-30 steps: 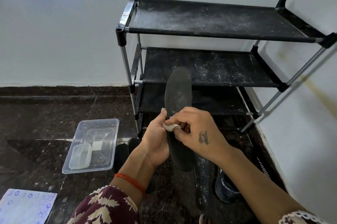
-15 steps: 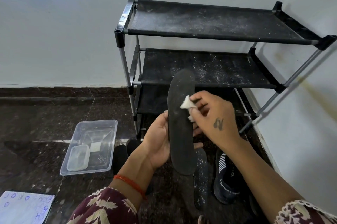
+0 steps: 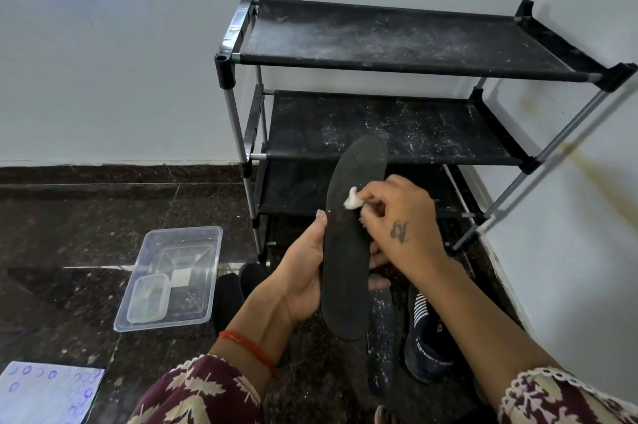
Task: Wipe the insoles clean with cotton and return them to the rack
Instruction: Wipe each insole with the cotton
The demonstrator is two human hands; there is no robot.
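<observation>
A long black insole [image 3: 348, 251] stands nearly upright in front of the black three-tier shoe rack [image 3: 407, 43]. My left hand [image 3: 300, 275] grips its lower half, thumb on the left edge and fingers curled behind. My right hand [image 3: 397, 223] pinches a small white cotton wad [image 3: 352, 199] and presses it against the insole's upper middle. A second dusty insole [image 3: 381, 330] lies flat on the floor just below. The rack's shelves are dusted with white specks.
A clear plastic tub [image 3: 172, 278] with a smaller clear container inside sits on the dark stone floor to the left. A dark shoe [image 3: 428, 337] lies right of the floor insole, two dark socks or shoes [image 3: 238, 285] left of it. Patterned paper [image 3: 45, 392] lies bottom left.
My right hand has carried the cotton up the insole from near my left thumb to its upper middle. The insole stays held in my left hand.
</observation>
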